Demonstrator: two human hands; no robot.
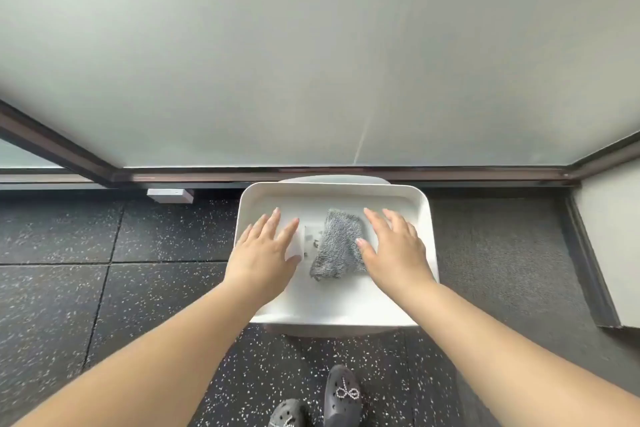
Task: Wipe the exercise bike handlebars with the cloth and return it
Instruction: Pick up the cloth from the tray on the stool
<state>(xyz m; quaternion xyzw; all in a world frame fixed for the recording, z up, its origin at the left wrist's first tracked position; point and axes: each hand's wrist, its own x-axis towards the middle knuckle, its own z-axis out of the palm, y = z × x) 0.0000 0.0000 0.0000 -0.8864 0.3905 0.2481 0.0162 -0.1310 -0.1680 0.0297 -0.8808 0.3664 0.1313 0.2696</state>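
A folded grey fluffy cloth (337, 243) lies in the middle of a white tray (332, 308) on a small white stand. My left hand (265, 250) hovers flat over the tray's left side, fingers spread, holding nothing. My right hand (393, 246) hovers over the tray's right side, palm down, its thumb at the cloth's right edge. Neither hand grips the cloth. No exercise bike is in view.
The tray stands against a frosted glass wall (311, 62) with a dark frame along its base. Black speckled rubber floor tiles (104, 288) surround it. A small white box (170, 195) sits by the frame at the left. My dark shoes (341, 395) are below the tray.
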